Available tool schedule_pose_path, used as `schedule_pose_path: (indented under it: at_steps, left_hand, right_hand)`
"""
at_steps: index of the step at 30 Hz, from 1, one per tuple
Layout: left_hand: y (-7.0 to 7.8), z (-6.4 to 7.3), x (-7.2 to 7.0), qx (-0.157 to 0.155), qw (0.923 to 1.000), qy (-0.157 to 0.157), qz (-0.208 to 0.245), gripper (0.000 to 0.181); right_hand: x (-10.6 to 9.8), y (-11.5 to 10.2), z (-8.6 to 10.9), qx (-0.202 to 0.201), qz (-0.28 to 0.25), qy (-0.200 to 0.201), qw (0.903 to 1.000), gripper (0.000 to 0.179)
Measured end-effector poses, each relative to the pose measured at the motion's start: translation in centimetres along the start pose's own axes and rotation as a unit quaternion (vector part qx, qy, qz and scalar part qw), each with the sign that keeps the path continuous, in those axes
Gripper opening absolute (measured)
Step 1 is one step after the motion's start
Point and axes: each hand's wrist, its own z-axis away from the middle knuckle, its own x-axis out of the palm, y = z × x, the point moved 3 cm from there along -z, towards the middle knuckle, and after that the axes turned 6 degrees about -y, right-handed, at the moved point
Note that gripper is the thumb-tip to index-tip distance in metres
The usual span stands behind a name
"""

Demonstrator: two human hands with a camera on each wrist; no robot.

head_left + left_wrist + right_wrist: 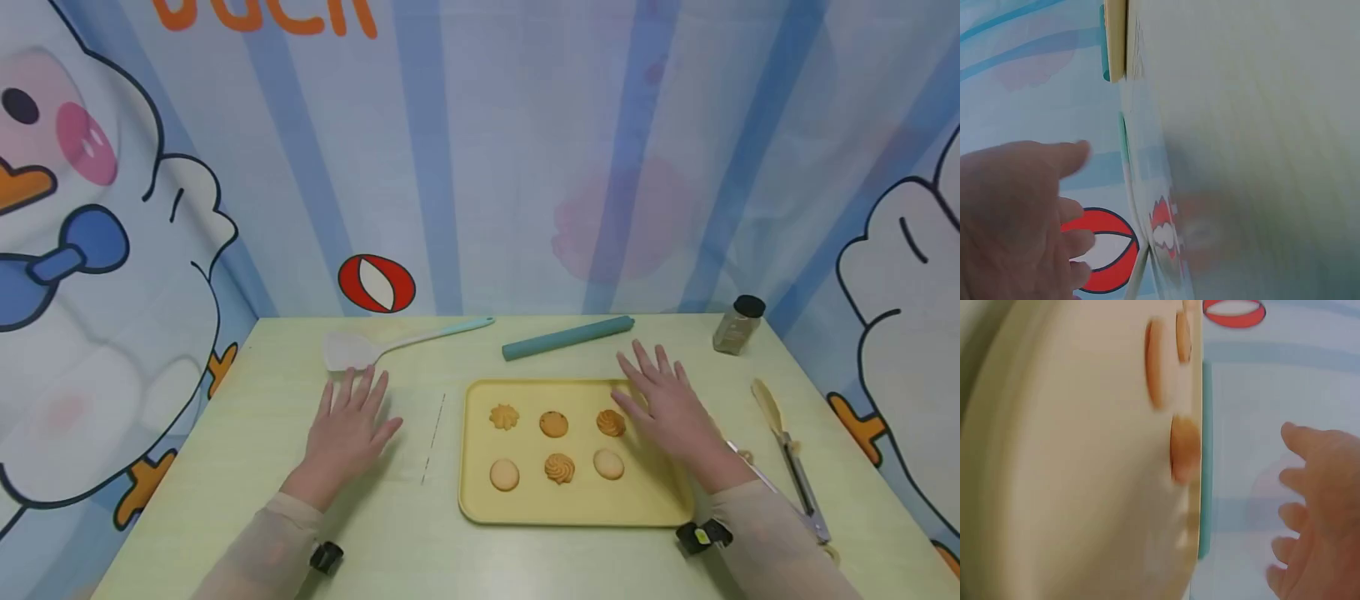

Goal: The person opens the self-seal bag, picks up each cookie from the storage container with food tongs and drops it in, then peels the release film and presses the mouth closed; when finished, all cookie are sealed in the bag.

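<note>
My left hand (345, 437) is held over the table left of the tray, fingers spread and holding nothing. Just beyond its fingertips lies a spatula (352, 351) with a white blade and a pale green handle. My right hand (671, 412), also spread and with nothing in it, hovers over the right part of a yellow tray (577, 510). Several cookies lie on this tray in two rows; a swirled cookie (611, 422) is nearest to the right thumb. In the right wrist view that hand (1319, 506) shows with its fingers apart, above the tray surface.
A teal rolling pin (567, 338) lies behind the tray. At the back right stands a glass jar (738, 325) with a black lid. Tongs (797, 467) lie on the right, partly hidden by the right forearm. A printed curtain (495, 167) closes off the back.
</note>
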Motion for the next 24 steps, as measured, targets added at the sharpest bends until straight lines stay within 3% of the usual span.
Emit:
schedule_pose_path:
  at_steps: [5, 14, 24]
  left_hand:
    - [-0.7, 0.8, 0.2, 0.002, 0.9996, -0.028, 0.006, 0.073]
    - [-1.8, 1.2, 0.3, 0.048, 0.9985, -0.025, -0.001, 0.042]
    - [-1.8, 2.5, 0.0, 0.025, 0.9992, -0.029, -0.009, 0.039]
  right_hand:
    - [0.5, -3.1, -1.1, -0.028, -0.036, -0.005, 0.999, 0.065]
    - [2.4, -9.2, -3.7, -0.109, -0.015, 0.015, 0.9938, 0.05]
    - [5.2, -15.9, -6.8, -0.196, -0.022, -0.017, 0.9801, 0.034]
